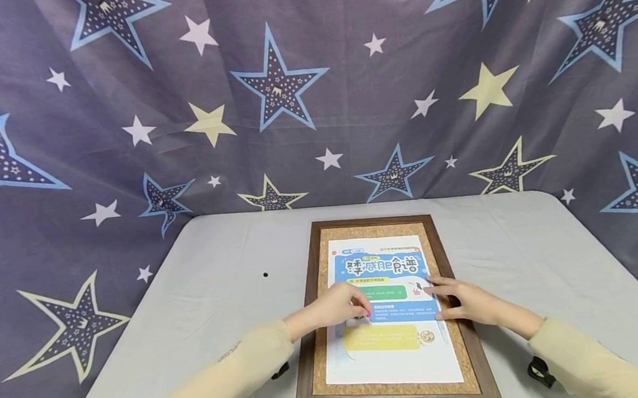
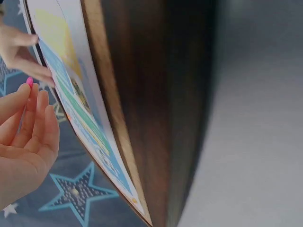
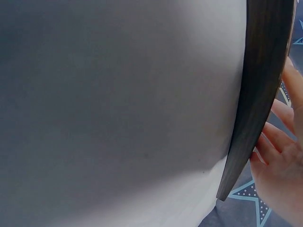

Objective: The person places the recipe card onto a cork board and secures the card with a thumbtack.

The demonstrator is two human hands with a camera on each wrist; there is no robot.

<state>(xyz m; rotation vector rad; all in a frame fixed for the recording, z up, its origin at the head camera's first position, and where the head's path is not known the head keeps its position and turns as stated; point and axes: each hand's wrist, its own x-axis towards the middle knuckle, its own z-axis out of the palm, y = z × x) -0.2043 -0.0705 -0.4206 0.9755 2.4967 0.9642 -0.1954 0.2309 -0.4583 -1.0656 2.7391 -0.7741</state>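
Pink pin (image 1: 369,314) is pinched by the left hand (image 1: 340,303); right hand (image 1: 467,300), splayed, touches paper (image 1: 394,368) at right edge.

Both arms wear long sleeves of a pale cream, plain cloth, fairly loose and lightly creased. The left sleeve (image 1: 226,375) bears small dark lettering (image 1: 230,351) along the forearm, too small to read; the right sleeve (image 1: 596,355) narrows toward its cuff. Each sleeve stops at the wrist, leaving the left hand (image 1: 337,304) and right hand (image 1: 469,302) bare. Beneath the wrists sit black fittings, the left fitting (image 1: 280,370) small and partly hidden, the right fitting (image 1: 541,371) chunkier, with a rounded outline.
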